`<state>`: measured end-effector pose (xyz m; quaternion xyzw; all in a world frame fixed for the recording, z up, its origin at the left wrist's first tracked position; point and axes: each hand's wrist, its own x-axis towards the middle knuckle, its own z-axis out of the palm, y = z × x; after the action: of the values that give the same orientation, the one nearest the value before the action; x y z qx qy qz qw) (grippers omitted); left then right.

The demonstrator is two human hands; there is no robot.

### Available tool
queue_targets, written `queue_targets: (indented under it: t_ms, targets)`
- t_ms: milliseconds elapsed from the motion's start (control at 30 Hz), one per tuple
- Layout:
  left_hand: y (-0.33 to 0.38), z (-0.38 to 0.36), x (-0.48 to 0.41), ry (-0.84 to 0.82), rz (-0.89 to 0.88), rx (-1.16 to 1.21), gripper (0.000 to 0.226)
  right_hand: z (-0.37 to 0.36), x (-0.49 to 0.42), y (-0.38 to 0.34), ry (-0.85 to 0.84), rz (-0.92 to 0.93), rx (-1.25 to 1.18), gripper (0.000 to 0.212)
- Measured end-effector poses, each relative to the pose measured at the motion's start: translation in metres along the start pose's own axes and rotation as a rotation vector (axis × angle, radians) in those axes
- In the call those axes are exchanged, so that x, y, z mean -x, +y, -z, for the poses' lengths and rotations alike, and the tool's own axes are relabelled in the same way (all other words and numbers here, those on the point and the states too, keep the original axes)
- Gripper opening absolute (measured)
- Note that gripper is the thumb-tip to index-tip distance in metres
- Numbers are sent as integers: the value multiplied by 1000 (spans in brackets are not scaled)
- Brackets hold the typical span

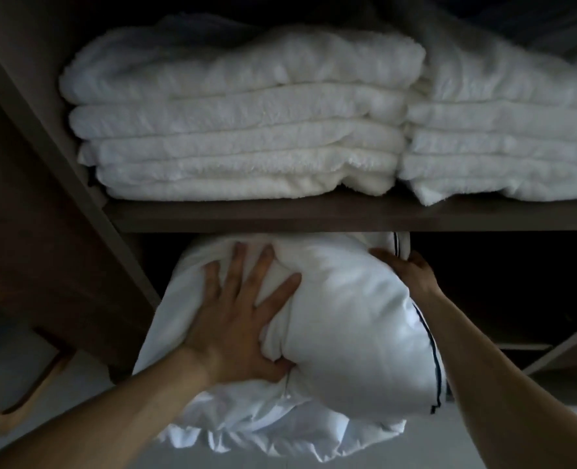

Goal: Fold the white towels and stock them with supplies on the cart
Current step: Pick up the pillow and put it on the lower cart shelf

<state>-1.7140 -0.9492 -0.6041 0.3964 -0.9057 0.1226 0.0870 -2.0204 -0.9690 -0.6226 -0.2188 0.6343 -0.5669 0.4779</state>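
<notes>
Dim wooden shelving: folded white towels stacked on upper shelf board, pillow half in bay below, left hand pressing it flat-fingered, right hand gripping its top edge, pale floor beneath.

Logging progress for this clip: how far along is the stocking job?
Done: folded towels stacked on the upper shelf. In hand: the left hand presses and the right hand grips a white pillow, half into the compartment below. Left: probably pushing it in; other supplies not visible.
</notes>
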Motion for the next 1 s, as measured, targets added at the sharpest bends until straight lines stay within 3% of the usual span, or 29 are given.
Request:
queue_targets:
  t_ms: [100, 267, 400, 533, 633, 800, 900, 1000]
  targets:
    - [-24, -3, -26, -10, 28, -18, 122, -24, -27, -11, -75, 11, -66, 53]
    - [-30, -8, -44, 3, 90, -65, 123, -33, -53, -7, -33, 162, 124, 57]
    - [-14, -9, -20, 112, -27, -97, 121, -26, -44, 4, 52, 358, 154, 77]
    - [-11, -8, -11, 76, -45, -130, 122, -7, -26, 9, 83, 459, 272, 82]
    - [-12, -5, -13, 27, -46, -129, 120, 7, -4, 7, 66, 736, 441, 74]
    - [-10, 1, -11, -34, -52, -132, 118, 22, 57, 12, -159, 1331, 609, 46]
    - [-12, 4, -13, -90, -51, -170, 118, 37, 84, -3, -335, 1303, 840, 39]
    - [-11, 9, -15, -124, -62, -145, 117, 30, 105, -9, -178, 1464, 1185, 77]
